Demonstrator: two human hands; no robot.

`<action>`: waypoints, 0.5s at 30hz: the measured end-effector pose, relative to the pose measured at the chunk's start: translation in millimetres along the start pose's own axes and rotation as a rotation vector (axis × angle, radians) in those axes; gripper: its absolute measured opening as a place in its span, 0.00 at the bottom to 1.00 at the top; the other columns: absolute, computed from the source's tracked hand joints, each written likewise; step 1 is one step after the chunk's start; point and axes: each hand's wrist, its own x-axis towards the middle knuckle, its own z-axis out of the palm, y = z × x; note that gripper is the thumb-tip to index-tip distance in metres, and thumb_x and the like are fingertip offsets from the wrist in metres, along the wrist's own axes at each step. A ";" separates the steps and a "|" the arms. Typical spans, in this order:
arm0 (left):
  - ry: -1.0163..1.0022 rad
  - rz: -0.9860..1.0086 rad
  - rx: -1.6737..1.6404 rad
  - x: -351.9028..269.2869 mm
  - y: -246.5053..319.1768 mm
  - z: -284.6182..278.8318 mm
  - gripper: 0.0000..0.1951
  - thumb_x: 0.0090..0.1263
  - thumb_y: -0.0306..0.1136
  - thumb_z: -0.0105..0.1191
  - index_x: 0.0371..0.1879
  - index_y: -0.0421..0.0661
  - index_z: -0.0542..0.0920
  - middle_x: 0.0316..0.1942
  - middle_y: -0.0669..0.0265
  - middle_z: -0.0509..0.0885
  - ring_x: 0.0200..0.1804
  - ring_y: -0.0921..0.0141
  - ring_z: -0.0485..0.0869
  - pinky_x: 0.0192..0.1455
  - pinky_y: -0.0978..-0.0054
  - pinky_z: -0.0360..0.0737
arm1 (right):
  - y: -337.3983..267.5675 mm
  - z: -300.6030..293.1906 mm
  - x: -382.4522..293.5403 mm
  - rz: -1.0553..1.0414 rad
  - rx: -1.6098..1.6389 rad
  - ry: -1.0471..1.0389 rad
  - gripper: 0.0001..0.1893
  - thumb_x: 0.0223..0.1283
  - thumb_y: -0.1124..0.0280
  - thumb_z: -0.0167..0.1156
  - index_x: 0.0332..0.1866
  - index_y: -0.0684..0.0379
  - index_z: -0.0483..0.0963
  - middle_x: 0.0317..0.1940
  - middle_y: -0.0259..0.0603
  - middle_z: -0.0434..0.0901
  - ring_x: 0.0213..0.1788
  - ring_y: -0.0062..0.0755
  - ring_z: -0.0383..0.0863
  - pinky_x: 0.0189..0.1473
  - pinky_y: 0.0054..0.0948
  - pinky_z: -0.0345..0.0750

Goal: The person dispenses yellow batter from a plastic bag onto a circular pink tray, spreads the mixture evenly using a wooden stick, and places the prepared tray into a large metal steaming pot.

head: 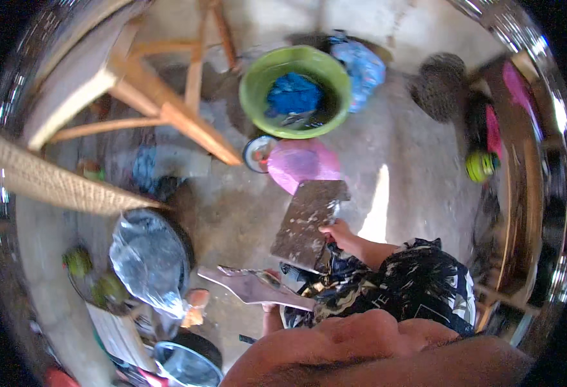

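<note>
My right hand [339,234] grips the right edge of a dark brown flat board [302,227] with whitish marks. Lower and to the left, my left hand [271,290] is closed around a pale pinkish, flat, bent piece [254,288] whose material I cannot tell; part of the hand is hidden behind it. Dark patterned clothing [423,275] covers my lap and right upper arm. Past the far edge of the board lies a pink plastic basin or lid [302,162], partly covered by the board. Blurred skin fills the bottom of the view.
Blue cloth [294,94] lies in a green basin [247,96], beside a blue plastic bag [360,72] and a round dish [259,154]. Wooden furniture [182,121] stands left, near a tub under clear plastic [148,256]. A metal basin [186,363] is lower left; a wooden frame [518,217] right.
</note>
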 end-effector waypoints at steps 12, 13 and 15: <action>-0.336 -0.255 0.435 236.5 -53.1 186.7 0.20 0.62 0.40 0.43 0.47 0.36 0.68 0.38 0.61 0.74 0.37 0.68 0.74 0.40 0.77 0.73 | 12.1 -287.8 106.5 -0.072 1.176 0.508 0.04 0.50 0.72 0.53 0.29 0.60 0.69 0.20 0.35 0.69 0.20 0.26 0.67 0.24 0.25 0.69; -0.356 -0.275 0.450 249.1 -68.3 198.3 0.20 0.62 0.39 0.43 0.47 0.36 0.67 0.38 0.61 0.74 0.37 0.68 0.73 0.40 0.77 0.73 | 9.1 -309.6 96.2 -0.079 1.212 0.563 0.04 0.51 0.71 0.53 0.29 0.60 0.69 0.20 0.35 0.69 0.21 0.26 0.67 0.24 0.25 0.69; -0.459 -0.351 0.465 271.9 -97.7 234.9 0.20 0.63 0.39 0.43 0.47 0.36 0.67 0.38 0.61 0.74 0.37 0.68 0.73 0.40 0.77 0.73 | 110.5 -360.8 149.7 -0.255 1.551 0.512 0.09 0.50 0.77 0.52 0.38 0.62 0.68 0.28 0.40 0.74 0.30 0.32 0.76 0.25 0.27 0.76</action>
